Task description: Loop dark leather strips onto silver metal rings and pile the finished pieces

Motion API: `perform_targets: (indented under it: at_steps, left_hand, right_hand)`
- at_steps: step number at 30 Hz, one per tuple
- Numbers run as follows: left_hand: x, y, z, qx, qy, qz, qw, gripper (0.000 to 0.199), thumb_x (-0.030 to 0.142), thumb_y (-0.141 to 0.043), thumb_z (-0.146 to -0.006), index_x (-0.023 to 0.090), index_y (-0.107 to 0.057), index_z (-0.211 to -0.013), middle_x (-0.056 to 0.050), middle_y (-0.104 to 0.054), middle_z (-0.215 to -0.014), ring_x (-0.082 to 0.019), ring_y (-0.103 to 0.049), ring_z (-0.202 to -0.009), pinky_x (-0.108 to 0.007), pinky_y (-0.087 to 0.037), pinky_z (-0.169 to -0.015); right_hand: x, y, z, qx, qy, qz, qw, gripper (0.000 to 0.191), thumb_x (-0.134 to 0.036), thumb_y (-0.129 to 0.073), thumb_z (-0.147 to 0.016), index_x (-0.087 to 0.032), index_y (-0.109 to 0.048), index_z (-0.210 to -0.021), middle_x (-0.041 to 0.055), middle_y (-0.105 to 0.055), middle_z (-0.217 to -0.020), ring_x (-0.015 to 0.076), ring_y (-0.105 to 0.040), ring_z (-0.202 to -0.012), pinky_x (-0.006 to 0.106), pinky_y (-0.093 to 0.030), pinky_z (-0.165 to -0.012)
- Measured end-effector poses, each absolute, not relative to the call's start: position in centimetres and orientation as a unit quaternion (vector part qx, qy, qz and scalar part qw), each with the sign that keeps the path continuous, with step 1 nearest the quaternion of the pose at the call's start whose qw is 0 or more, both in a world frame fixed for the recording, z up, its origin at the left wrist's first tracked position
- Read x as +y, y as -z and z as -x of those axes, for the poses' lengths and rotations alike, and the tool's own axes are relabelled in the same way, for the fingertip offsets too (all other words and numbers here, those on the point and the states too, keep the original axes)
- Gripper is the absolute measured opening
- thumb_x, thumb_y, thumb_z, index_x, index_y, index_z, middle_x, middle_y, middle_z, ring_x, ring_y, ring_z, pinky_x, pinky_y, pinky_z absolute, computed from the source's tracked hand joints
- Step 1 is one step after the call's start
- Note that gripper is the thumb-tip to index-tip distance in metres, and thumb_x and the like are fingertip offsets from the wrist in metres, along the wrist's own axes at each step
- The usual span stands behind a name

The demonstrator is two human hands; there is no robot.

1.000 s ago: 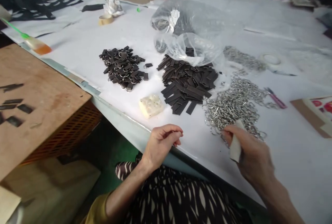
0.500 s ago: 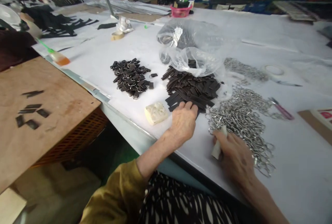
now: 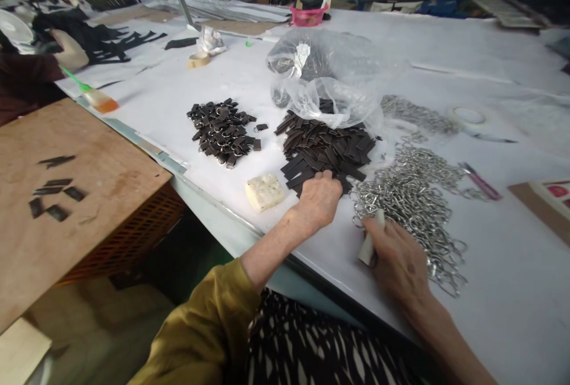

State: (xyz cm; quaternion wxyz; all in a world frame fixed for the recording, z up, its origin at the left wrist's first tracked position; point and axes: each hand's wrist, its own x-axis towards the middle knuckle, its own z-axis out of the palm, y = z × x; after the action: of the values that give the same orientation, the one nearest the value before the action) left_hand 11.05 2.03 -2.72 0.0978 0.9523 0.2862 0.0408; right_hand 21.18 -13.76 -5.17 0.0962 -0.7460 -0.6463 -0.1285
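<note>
My left hand is at the near edge of a pile of dark brown strips, its fingers curled together. Whatever the fingertips may pinch is hidden behind the knuckles. In my right hand is a pale, flat, bar-like piece, held between thumb and fingers. That hand rests against the near left side of a heap of silvery metal rings or hooks. Left of the strips lies a heap of folded dark tabs with metal rings. A cream-coloured block sits beside my left wrist.
A clear plastic bag lies behind the strips. Pink-handled snips, a tape roll and a pen are at right. A wooden board with several dark pieces stands at left; another person's arm shows beyond it.
My left hand's fingers, earlier stretched over the strips, have curled in at the pile's near edge. My right hand keeps the pale piece in nearly the same place.
</note>
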Motion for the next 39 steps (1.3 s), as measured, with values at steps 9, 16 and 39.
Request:
perform_targets:
  at_steps: [9,16,39]
  left_hand:
    - [0.6,3.6,-8.4,0.252,-0.057,-0.963,0.070,0.013,0.011,-0.047,-0.080,0.013,-0.056,-0.089,-0.011,-0.054,-0.096,-0.023,-0.050,-0.091,-0.031,-0.045,-0.068]
    - [-0.5,3.6,-7.7,0.224,-0.104,-0.967,0.057,0.024,0.010,-0.045,-0.080,0.013,-0.054,-0.102,-0.008,-0.055,-0.097,-0.023,-0.047,-0.089,-0.034,-0.044,-0.072]
    - [-1.0,4.4,-8.4,0.035,-0.098,-0.992,-0.074,0.026,0.005,-0.032,-0.085,0.005,-0.058,-0.083,-0.015,-0.055,-0.080,-0.026,-0.050,-0.077,-0.034,-0.032,-0.061]
  right_hand:
    - [-14.8,4.9,-22.0,-0.617,0.100,0.759,0.184,0.019,-0.017,-0.046,-0.084,-0.017,-0.057,-0.100,0.0053,-0.059,-0.077,0.0190,-0.055,-0.068,0.028,-0.040,-0.059]
    - [-14.3,3.0,-21.1,-0.533,0.025,0.782,0.321,0.016,-0.033,-0.055,-0.083,-0.020,-0.058,-0.092,0.0026,-0.063,-0.077,0.0155,-0.057,-0.061,0.027,-0.043,-0.059]
    - [-14.2,2.0,-20.4,-0.432,-0.098,0.775,0.450,0.017,-0.035,-0.064,-0.076,-0.024,-0.057,-0.086,-0.0003,-0.063,-0.080,0.0150,-0.058,-0.071,0.027,-0.047,-0.065]
